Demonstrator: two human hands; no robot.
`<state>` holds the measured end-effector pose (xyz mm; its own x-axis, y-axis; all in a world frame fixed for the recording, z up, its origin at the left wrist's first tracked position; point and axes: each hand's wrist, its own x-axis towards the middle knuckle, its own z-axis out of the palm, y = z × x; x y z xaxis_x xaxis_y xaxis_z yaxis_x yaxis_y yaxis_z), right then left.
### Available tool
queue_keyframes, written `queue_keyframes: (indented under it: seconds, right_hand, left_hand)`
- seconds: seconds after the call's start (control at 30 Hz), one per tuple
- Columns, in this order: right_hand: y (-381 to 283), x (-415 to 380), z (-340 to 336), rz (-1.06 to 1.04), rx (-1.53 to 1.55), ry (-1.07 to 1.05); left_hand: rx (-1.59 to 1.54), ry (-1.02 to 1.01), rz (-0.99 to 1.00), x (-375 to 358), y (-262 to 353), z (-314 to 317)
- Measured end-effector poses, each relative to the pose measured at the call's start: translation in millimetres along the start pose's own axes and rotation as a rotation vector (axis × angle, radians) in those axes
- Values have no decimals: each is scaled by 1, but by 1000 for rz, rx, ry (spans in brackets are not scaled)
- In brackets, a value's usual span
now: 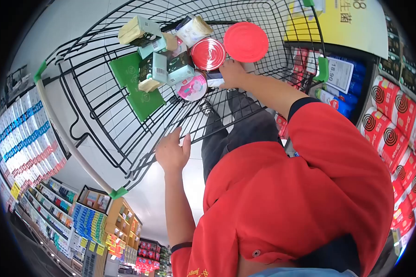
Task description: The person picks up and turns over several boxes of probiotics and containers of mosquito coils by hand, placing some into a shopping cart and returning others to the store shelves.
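Observation:
My right hand reaches over the near side into the wire shopping cart. Its fingers are bent around the end of a small white and dark package; the fingertips are partly hidden. Close by lie a round red-lidded container, a larger red round lid and a pink and white round tub. Several boxed packs, such as a dark and pale green box, are heaped to the left. My left hand is held at the cart's near rim, thumb and fingers apart, with nothing in it.
A green panel is fixed inside the cart, whose pale handle is at left. Red stacked packs and a price sign stand on the right. Stocked shelves and stacked cartons fill the lower left.

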<state>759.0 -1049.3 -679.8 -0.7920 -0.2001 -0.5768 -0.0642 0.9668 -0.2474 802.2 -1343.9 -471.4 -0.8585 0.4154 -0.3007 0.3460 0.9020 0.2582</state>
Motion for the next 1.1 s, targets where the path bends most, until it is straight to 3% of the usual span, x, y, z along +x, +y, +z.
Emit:
queue_keyframes:
  seconds: [0.17, 0.4, 0.47, 0.53, 0.6, 0.63, 0.77, 0.8, 0.87, 0.9, 0.93, 1.0, 1.07, 1.1]
  right_hand:
    - [-13, 12, 24, 45, -201, 52]
    - [-3, 7, -5, -4, -56, 31]
    - [-3, -5, -38, 98, 222, -116]
    - [4, -14, -64, 113, 273, -190]
    - [14, -48, -99, 135, 1250, -335]
    - [19, -55, -103, 34, 1420, -433]
    - [2, -94, -130, 5, 1541, -251]
    - [-5, -98, -127, -3, 1536, -259]
    - [-25, -105, -119, -263, 1221, 339]
    - [-34, -116, -127, -249, 1221, 309]
    - [-42, -120, -133, -258, 1230, 301]
    - [-54, -127, -143, -610, 725, 599]
    - [-65, -135, -144, -653, 733, 580]
    - [-68, -137, -142, -640, 745, 617]
  left_hand:
    - [-5, -1, -11, 3, -3, 2]
    - [-27, -3, -13, 4, -5, 1]
    - [-35, 11, -8, 4, -4, 2]
    - [-23, 14, -5, 4, -4, 3]
    - [-9, -40, -66, 4, -3, 3]
    - [4, -20, -63, 4, -3, 5]
    - [-53, -30, -88, 5, 2, -4]
    - [-139, 178, 60, 5, -3, 1]
    - [-419, 262, 113, 12, -9, -5]
    - [-729, 222, -49, 11, -5, 1]
    - [-720, 223, -59, 14, 1, -4]
    - [-2008, -270, -281, 26, 13, -23]
    - [-2062, -372, -185, 33, 24, -30]
    - [-1922, -273, -230, 33, 32, -33]
